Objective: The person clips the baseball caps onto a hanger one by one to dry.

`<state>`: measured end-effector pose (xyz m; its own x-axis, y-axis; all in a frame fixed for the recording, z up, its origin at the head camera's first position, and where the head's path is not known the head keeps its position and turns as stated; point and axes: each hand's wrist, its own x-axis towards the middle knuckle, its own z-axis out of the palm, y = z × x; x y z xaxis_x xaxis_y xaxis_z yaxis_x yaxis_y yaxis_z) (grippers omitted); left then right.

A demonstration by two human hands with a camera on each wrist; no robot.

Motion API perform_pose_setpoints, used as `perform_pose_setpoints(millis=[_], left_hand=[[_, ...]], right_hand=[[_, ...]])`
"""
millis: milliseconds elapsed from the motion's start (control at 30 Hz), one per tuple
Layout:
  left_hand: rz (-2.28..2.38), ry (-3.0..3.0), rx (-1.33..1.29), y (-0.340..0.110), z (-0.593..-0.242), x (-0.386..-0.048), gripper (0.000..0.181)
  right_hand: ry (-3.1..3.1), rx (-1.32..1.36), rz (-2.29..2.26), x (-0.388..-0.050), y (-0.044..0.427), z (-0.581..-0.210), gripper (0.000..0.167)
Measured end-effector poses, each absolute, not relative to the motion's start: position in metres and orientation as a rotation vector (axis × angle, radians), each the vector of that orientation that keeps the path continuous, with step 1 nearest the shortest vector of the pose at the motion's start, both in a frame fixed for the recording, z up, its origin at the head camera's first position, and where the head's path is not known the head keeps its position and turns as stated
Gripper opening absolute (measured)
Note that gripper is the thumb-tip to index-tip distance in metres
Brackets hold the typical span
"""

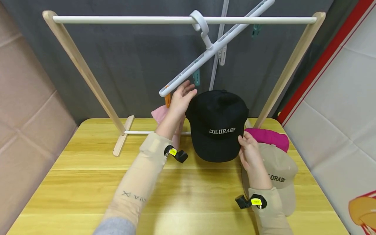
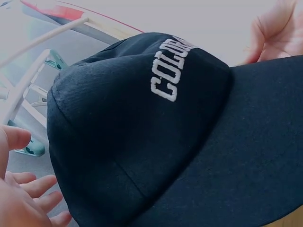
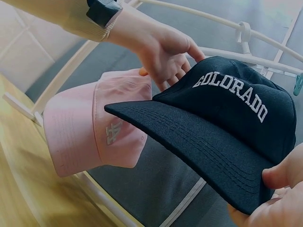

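My right hand [image 1: 250, 153] pinches the edge of a black baseball cap's brim between thumb and fingers. The black cap [image 1: 218, 112], lettered COLORADO in white, hangs in the air below a white clip hanger [image 1: 191, 70]. My left hand [image 1: 180, 101] is beside the cap's crown, its fingers spread and relaxed near a teal clip [image 1: 196, 77] on the hanger. In the left wrist view, the fingers [image 2: 40, 184] of that hand are close to the crown; contact is unclear. A pink cap [image 3: 71, 132] hangs behind the left hand, under an orange clip [image 1: 167, 100].
A rack with wooden legs [image 1: 85, 71] and a white top bar [image 1: 126, 20] carries the tilted hanger. On the wooden table [image 1: 88, 195], a beige COLORADO cap [image 1: 282, 163] and a magenta cap [image 1: 268, 137] lie at the right. More clips [image 1: 256, 30] hang toward the hanger's far end.
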<state>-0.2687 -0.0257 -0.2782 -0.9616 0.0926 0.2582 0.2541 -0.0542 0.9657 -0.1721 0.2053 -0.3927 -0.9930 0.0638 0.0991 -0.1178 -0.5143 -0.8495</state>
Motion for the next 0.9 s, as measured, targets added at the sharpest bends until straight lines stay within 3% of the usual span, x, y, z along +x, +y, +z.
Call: perform_pose_setpoints(millis=[900], left_hand=[[-2.259, -1.92, -0.274, -0.019, -0.264, -0.277, 0.049]], right_hand=[[-1.537, 0.093, 2.65, -0.171, 0.209, -0.386, 0.014]])
